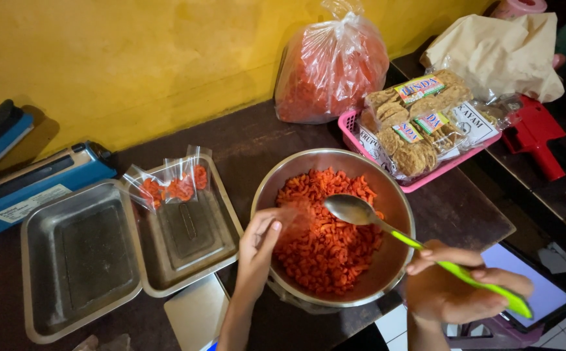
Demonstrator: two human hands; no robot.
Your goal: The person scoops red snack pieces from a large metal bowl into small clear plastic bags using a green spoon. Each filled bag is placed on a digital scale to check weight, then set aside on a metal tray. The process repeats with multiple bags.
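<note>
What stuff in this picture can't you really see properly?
- Left hand: what it pinches over the metal bowl is motion-blurred; looks like a small clear bag.
- Spoon in the right hand: too blurred to tell if it is loaded.
- Blue sealer: cut off by the left edge.
- Pink basket: snack packets hide its inside.

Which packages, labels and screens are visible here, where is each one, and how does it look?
Big tied bag: by the yellow wall, clear plastic, full of orange-red snacks.
Cracker packs: in the pink basket, clear wrap, colourful labels.
Small bags: on the right metal tray, clear, partly filled with orange-red snacks.
Sealer label: pale strip on the blue heat sealer.
Screen: lower right, flat, glowing pale lilac.
</note>
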